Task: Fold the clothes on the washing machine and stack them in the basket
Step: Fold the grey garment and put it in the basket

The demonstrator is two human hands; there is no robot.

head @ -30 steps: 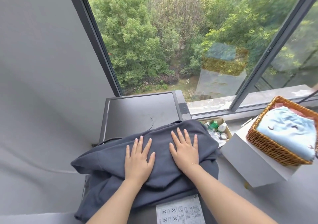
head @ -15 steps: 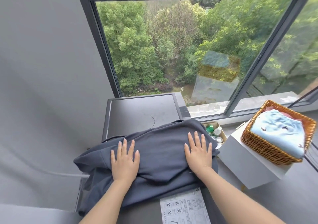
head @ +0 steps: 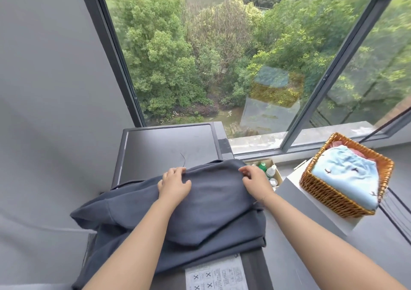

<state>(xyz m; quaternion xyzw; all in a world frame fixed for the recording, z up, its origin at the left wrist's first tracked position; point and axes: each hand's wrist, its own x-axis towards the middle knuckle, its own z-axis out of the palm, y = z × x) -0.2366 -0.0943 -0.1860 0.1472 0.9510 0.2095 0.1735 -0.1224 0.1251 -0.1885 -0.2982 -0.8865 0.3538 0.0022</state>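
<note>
Hands first: both are at the far edge of the dark blue-grey garment, which lies spread over the top of the washing machine. The left hand has its fingers curled down over that far fold, thumb lying on the cloth, so it grips the edge. The right hand does the same further along, fingers bent and pinching the fold near the garment's right corner. Between the two hands the edge runs in a smooth raised ridge.

Toward the person from the hands, the garment lies in thick layers, one rounded flap on top of a wider layer, and off to the left of the left hand a sleeve or side panel hangs over the machine's edge. A printed label on the machine shows just nearer than the cloth's near hem.

Just beyond the right hand, lower down beside the machine, a small cardboard box holds a few bottles. Well off to the right of the right hand sits the wicker basket on a grey box, with a folded light blue garment lying on top inside it and something pink showing behind.
</note>
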